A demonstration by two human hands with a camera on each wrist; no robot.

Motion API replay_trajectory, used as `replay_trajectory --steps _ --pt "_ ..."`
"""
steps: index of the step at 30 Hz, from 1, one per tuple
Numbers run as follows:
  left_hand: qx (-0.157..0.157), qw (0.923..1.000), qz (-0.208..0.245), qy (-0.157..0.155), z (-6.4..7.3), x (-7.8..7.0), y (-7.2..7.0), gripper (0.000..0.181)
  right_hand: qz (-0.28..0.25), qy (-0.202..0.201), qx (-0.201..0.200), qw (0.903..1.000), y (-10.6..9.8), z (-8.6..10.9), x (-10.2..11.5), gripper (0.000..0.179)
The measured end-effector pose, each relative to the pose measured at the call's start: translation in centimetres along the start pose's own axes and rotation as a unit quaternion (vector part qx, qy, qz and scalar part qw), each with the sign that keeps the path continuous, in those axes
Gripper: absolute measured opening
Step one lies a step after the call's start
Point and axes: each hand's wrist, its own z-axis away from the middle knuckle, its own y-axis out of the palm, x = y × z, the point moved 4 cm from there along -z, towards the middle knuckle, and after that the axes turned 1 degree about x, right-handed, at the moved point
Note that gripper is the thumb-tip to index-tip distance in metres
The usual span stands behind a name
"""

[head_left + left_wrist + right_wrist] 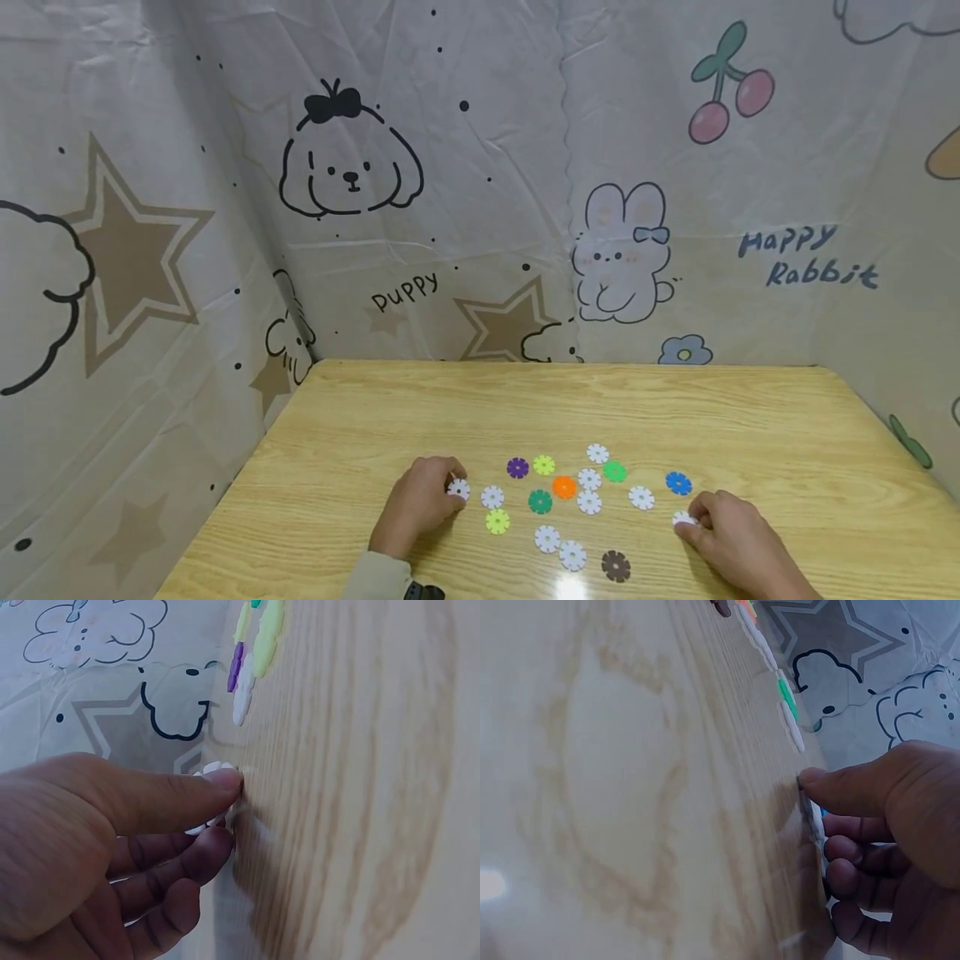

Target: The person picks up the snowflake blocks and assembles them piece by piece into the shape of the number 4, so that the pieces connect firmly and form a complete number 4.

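At the left of a scatter of flat, notched plastic discs, my left hand (426,498) pinches a white notched disc (459,490) between thumb and fingers. The left wrist view shows this disc (213,768) partly covered by the thumb, close to the tabletop. On the far right side, my right hand (731,533) holds another white notched disc (682,518) at its edge, low over the wood. That disc is mostly hidden by the thumb and fingers in the right wrist view. A blue disc (678,483) lies just beyond the right hand. Nearest the left hand is a loose white disc (492,497).
Between the hands, several discs lie flat on the wooden table (375,400), among them purple (517,467), orange (564,487), dark green (540,502) and brown (616,566). A printed cloth (487,183) hangs behind the table and along its sides.
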Motion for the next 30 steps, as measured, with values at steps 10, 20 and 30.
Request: replay_trajectory --steps 10,20,30 --pt "0.016 0.999 0.042 0.002 0.3 0.3 0.1 0.022 -0.043 0.022 0.007 0.9988 0.2 0.3 0.0 0.03" --pt "0.008 0.9974 0.065 0.029 0.6 0.4 0.1 0.017 -0.064 0.009 0.002 0.9979 0.0 0.4 -0.3 0.019" --pt "-0.007 0.9904 0.121 0.067 0.2 -1.3 0.1 0.015 -0.059 -0.008 -0.007 0.9982 -0.5 0.7 0.4 0.013"
